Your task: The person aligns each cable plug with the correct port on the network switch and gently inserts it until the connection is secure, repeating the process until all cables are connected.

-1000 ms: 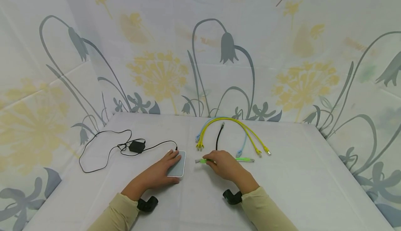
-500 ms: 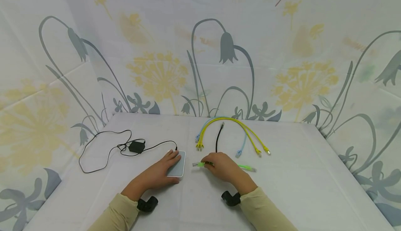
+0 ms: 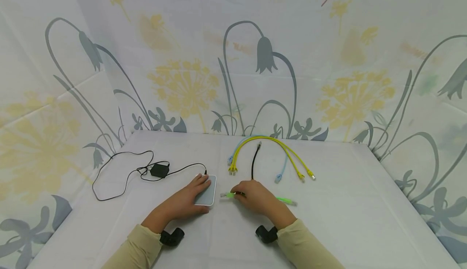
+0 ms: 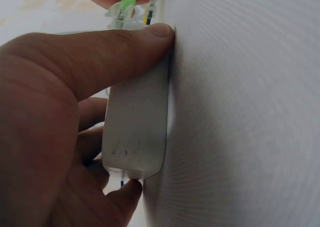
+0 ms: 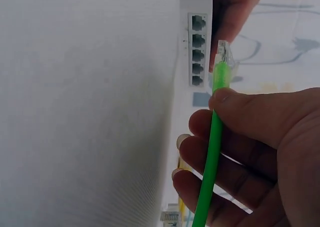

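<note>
A small white network switch (image 3: 208, 194) with a pale grey top lies on the table. My left hand (image 3: 187, 199) holds it by its sides, the thumb along the near side and the fingers over the top. A row of ports (image 5: 198, 49) faces right. My right hand (image 3: 255, 197) pinches a short green Ethernet cable (image 5: 212, 154) between thumb and fingers, just behind its clear plug (image 5: 223, 52). That plug points left toward the ports, a small gap away. The cable's middle is hidden behind the hand in the head view; its other end emerges to the right.
Yellow Ethernet cables (image 3: 279, 141) and a light blue one (image 3: 285, 164) curve at the back. A short black cable (image 3: 253, 161) lies behind my right hand. A black power adapter (image 3: 159, 170) sits left, its thin cord running to the switch's back. A patterned cloth (image 3: 240, 74) hangs behind.
My right hand has moved left and a little toward me with the green cable, bringing its plug nearer the switch. My left hand and the switch have stayed in place.
</note>
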Demonstrator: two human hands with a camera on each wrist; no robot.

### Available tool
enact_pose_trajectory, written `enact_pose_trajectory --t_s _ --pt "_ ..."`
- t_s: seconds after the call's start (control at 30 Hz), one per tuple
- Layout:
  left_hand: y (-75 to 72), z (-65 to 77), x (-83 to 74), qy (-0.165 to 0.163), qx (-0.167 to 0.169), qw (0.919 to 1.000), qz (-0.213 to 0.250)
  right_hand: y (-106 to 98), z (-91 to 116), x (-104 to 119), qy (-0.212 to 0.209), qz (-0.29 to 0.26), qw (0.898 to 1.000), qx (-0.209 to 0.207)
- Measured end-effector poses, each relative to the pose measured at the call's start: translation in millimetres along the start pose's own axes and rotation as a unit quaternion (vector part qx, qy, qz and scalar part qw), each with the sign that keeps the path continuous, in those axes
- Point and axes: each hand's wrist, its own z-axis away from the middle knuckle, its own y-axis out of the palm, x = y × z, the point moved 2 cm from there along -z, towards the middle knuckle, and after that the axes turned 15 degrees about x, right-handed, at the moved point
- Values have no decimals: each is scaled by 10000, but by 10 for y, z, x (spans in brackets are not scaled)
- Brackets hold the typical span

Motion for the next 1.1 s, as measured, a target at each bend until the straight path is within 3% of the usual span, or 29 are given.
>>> enact_pose_trajectory --t_s 0.43,1.1 --pt "10 -12 20 98 -39 9999 -89 51 -17 104 100 180 9997 136" --pt "21 -14 36 130 -66 9997 -200 116 -43 157 19 405 9992 -71"
